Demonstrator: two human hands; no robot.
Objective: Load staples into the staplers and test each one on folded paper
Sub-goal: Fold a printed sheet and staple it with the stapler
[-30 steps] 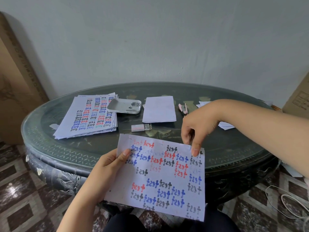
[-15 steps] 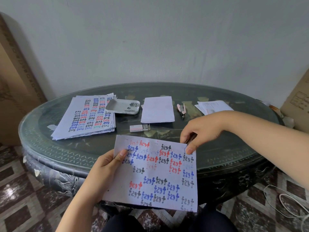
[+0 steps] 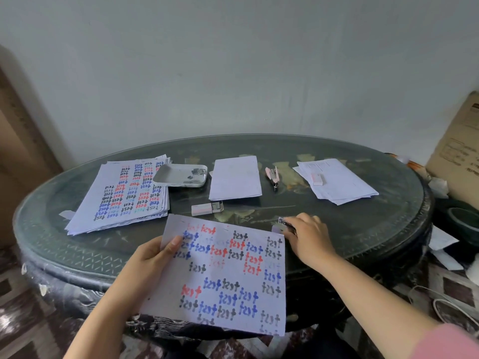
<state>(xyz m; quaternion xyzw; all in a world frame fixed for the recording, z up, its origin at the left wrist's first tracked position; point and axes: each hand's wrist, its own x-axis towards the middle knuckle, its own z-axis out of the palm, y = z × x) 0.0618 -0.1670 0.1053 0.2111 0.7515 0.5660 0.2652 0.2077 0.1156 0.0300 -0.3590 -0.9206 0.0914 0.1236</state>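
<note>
Right fingers grip stapler just beside corner of sheet.

left hand: pinches sheet | right hand: grips stapler

Soft, even daylight fills the room, with no hard shadows anywhere. The wall reads flat grey and dims toward the left edge. The glass worktop shows a dull sheen along its far rim. The wide lens bows that rim, and the corners smear. The right hand is slightly blurred, while the printed sheet beside it looks fairly sharp.
</note>
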